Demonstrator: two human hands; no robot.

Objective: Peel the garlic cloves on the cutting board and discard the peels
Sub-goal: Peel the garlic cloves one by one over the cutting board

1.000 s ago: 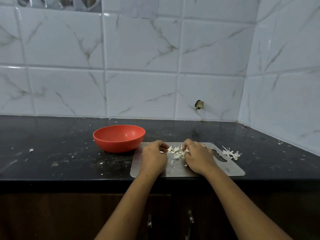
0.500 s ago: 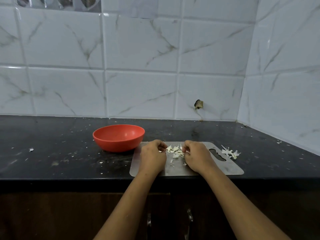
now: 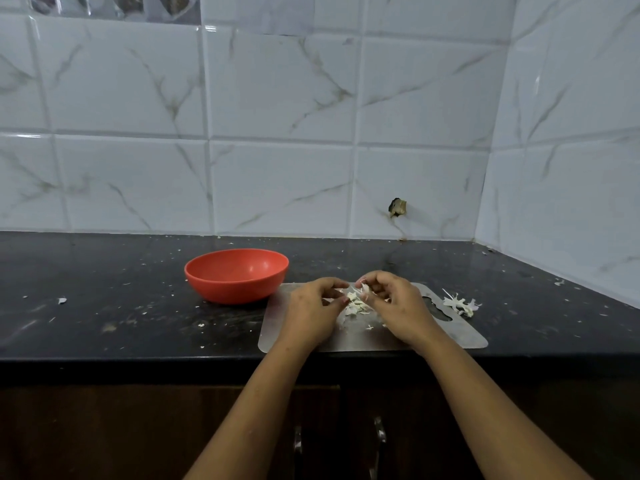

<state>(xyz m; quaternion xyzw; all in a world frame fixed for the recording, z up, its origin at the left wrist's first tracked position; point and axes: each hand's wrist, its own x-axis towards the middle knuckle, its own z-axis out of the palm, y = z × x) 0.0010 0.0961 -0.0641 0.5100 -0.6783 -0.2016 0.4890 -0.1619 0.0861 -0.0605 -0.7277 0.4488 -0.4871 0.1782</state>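
The right hand (image 3: pixel 394 303) pinches peels (image 3: pixel 356 304), the left hand (image 3: pixel 311 308) curls with its hold unclear; both should cup them tightly, then fetch strays (image 3: pixel 460 303) at three o'clock.

Over the cutting board (image 3: pixel 388 339), left hand (image 3: pixel 310 315) and right hand (image 3: pixel 400 306) pinch garlic peels (image 3: pixel 356 305).

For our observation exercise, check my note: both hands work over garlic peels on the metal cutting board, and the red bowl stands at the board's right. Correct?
No: the head view shows the red bowl left of the cutting board. The left hand and right hand do work over the garlic peels on it.
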